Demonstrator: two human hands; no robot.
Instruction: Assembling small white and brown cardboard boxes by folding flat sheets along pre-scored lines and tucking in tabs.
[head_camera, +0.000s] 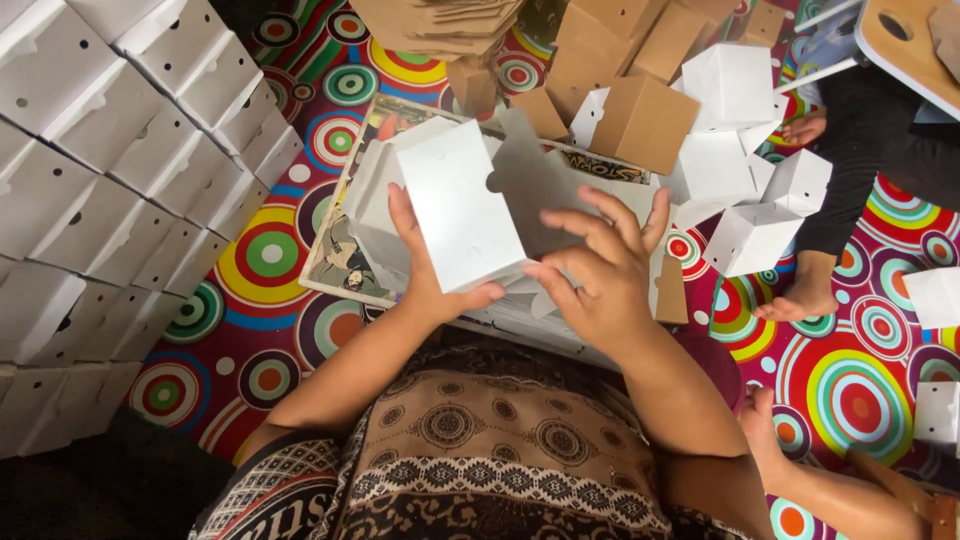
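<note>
Two bare hands meet over a half-folded white box (462, 205) in the head view, the only view given. The left hand (425, 270) grips the box from its left edge: fingers run up behind the panel and the thumb presses on the lower front corner, so the hand is clamped on it. The right hand (600, 265) lies with its fingers spread apart and curled over a grey flap (530, 180) of the same box, touching it from the right. The box is held just above a stack of flat cardboard sheets (375, 215) that lies on a bright carpet (265, 255) patterned with coloured rings.

Rows of finished white boxes (110, 150) are piled along the left edge, well apart from the hands. More loose white boxes (745, 160) and brown boxes (640, 120) lie heaped beyond the hands, toward the top and right. Another person's bare foot (800, 295) rests on the carpet at the right, near the loose white boxes. The wearer's patterned clothing (480, 450) fills the bottom of the picture.
</note>
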